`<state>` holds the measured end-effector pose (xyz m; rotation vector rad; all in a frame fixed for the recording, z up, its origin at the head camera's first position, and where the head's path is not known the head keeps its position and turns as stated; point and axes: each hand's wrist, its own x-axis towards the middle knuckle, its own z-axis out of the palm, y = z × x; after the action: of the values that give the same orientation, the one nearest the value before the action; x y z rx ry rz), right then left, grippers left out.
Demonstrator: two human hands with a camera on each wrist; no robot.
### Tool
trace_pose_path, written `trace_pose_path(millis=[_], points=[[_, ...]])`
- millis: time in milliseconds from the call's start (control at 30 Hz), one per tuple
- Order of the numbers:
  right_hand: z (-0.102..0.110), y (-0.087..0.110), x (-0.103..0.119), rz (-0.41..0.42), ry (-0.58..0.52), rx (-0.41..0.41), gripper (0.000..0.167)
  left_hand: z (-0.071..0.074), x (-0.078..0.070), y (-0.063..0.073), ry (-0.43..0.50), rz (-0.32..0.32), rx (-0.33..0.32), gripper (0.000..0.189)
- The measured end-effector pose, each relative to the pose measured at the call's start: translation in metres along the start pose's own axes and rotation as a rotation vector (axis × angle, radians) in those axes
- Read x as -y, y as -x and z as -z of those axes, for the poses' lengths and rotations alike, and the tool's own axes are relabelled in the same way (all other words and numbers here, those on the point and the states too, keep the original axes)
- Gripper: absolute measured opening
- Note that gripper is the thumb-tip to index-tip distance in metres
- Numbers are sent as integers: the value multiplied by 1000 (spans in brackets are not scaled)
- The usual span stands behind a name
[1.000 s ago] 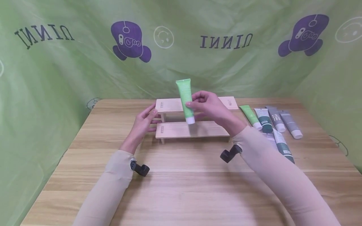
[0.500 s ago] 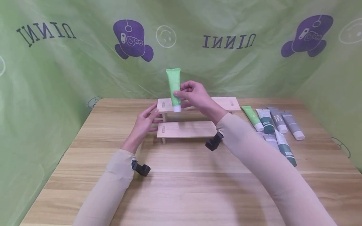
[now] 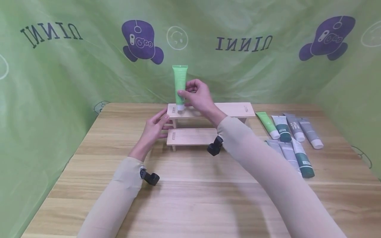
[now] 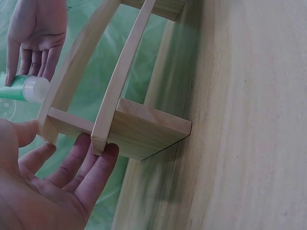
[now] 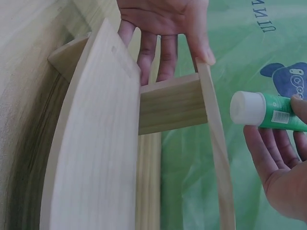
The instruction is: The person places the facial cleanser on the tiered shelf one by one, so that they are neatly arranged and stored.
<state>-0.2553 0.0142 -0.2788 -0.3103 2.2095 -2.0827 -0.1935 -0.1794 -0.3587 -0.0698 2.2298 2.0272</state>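
My right hand [image 3: 201, 98] pinches a light green squeeze tube [image 3: 180, 79] between thumb and fingers. The tube stands upright with its white cap [image 5: 247, 108] down, close over the left end of the upper shelf [image 3: 229, 108] of a two-step wooden stand. In the right wrist view a narrow gap shows between cap and board. My left hand [image 3: 151, 129] steadies the stand's left end, thumb at the upper board's edge and fairly straight fingers [image 4: 98, 175] against the side, by the lower shelf [image 3: 193, 135]. My right forearm hides the lower shelf's right end.
Several tubes lie on the table right of the stand: a green tube [image 3: 268, 125], a white and dark green tube [image 3: 281, 128], grey tubes [image 3: 309, 132] and another white-green tube [image 3: 303, 159] in front. A green printed curtain [image 3: 205, 76] hangs behind the table.
My right hand has carried the green tube leftward and away from me, to above the upper shelf's left end; the tube has turned more upright. My left hand stays at the stand.
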Motion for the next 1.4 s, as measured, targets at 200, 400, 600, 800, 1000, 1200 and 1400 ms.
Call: trace_pose_path(millis=[200, 400, 600, 800, 1000, 1200, 1400], points=[[-3, 1, -7, 82, 49, 10, 38, -1, -2, 2, -5, -1, 1, 53], [-5, 3, -12, 131, 91, -9, 39, -1, -2, 2, -14, 1, -2, 53], [-6, 6, -15, 172, 143, -24, 38, -1, -1, 2, -12, 3, -2, 55], [-9, 9, -17, 237, 164, -20, 38, -1, -3, 3, -14, 1, -2, 55], [-12, 12, -19, 244, 152, -36, 39, -1, -4, 4, -13, 4, -4, 54], [-13, 13, -20, 234, 160, -47, 41, -1, -4, 3, -12, 4, 3, 55], [-13, 12, -20, 229, 153, -39, 42, -1, -3, 2, -15, 2, 4, 56]])
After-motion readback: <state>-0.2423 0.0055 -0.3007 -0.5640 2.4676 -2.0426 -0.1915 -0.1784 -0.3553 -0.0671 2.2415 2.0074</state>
